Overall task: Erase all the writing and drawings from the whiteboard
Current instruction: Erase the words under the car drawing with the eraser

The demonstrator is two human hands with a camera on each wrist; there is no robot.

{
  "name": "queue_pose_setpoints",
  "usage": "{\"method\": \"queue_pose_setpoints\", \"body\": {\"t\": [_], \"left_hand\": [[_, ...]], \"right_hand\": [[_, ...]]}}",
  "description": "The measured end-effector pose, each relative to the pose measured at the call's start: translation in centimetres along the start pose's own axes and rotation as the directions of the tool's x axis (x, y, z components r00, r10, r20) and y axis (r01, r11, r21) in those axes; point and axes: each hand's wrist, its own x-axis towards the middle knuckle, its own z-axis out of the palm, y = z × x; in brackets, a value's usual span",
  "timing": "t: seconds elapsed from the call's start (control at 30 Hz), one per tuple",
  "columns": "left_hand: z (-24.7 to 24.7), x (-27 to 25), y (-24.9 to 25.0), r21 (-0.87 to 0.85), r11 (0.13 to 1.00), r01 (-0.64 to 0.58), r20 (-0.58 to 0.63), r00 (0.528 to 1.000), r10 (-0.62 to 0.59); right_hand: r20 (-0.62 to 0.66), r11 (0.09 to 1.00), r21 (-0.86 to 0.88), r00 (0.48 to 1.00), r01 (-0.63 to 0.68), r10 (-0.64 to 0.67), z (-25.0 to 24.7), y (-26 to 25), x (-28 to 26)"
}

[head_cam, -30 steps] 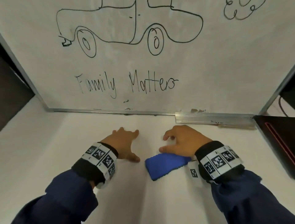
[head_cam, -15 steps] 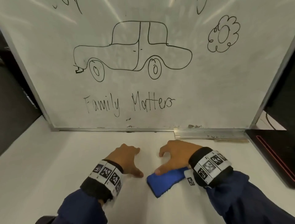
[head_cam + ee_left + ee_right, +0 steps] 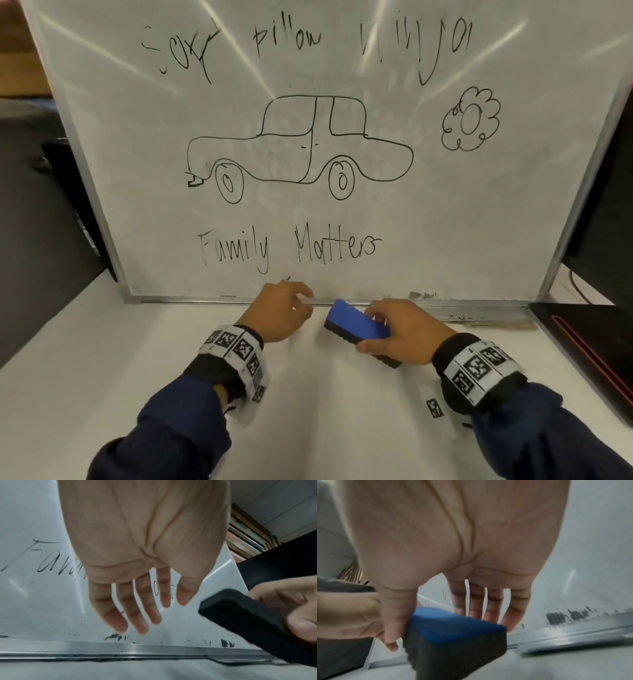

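The whiteboard (image 3: 479, 219) stands upright at the table's back, bearing black marker: words along the top, a car drawing (image 3: 298, 150), a flower (image 3: 471, 118) and "Family Matters" (image 3: 287, 246). My right hand (image 3: 400, 332) grips a blue eraser (image 3: 356, 325) with a black felt underside (image 3: 240, 616), lifted off the table just below the board's lower edge; thumb on one long side, fingers on the other (image 3: 453, 628). My left hand (image 3: 284, 315) hovers beside it with relaxed, spread fingers (image 3: 130, 609), holding nothing.
A metal marker ledge (image 3: 479, 313) runs along the board's lower right. A black laptop-like device with a red line (image 3: 589, 346) lies at the right. Dark smudges (image 3: 565, 616) mark the board's bottom edge. The white table (image 3: 102, 377) spreads in front.
The right hand has picked the eraser up from the table and raised it toward the board. The left hand lifted off the table. The view tilted up, showing the top writing.
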Motion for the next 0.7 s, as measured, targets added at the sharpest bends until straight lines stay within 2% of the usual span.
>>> {"method": "queue_pose_setpoints", "body": {"t": [0.1,0.2,0.27,0.3,0.33,0.4,0.5,0.6,0.7], "left_hand": [[-0.2,1.3,0.0,-0.113,0.991,-0.077,-0.195,0.979,0.054],[-0.3,2.5,0.2,-0.182,0.966,-0.185,-0.421,0.902,0.094],[-0.1,3.3,0.3,-0.214,0.95,-0.226,-0.502,0.86,0.092],[0.1,3.5,0.3,-0.222,0.948,-0.227,-0.503,0.86,0.088],[0.5,3.6,0.3,-0.218,0.949,-0.228,-0.487,0.868,0.096],[1.3,4.0,-0.3,-0.123,0.971,-0.208,-0.378,0.914,0.148],[1.9,4.7,-1.6,0.149,0.981,-0.127,-0.094,0.985,0.142],[1.9,5.0,-2.9,0.3,0.949,-0.101,-0.016,0.994,0.111],[1.7,4.7,-3.5,0.341,0.938,-0.068,0.046,0.997,0.056]], "right_hand": [[-0.147,0.998,0.041,0.988,0.055,-0.048,-1.1,0.0,1.3],[-0.289,0.993,0.08,0.955,0.086,-0.06,-1.9,0.3,2.6],[-0.403,0.987,0.106,0.913,0.12,-0.068,-2.5,0.6,3.5],[-0.451,0.984,0.117,0.89,0.133,-0.067,-2.6,0.7,3.8],[-0.487,0.981,0.132,0.871,0.14,-0.059,-2.7,0.9,4.1],[-0.513,0.979,0.153,0.858,0.134,-0.038,-2.6,1.4,4.5],[-0.515,0.997,0.072,0.857,0.035,0.007,-1.7,2.1,4.7],[-0.536,0.998,0.017,0.842,-0.063,0.062,-0.7,2.6,4.5],[-0.543,0.996,-0.023,0.838,-0.086,0.06,-0.4,3.0,4.4]]}}
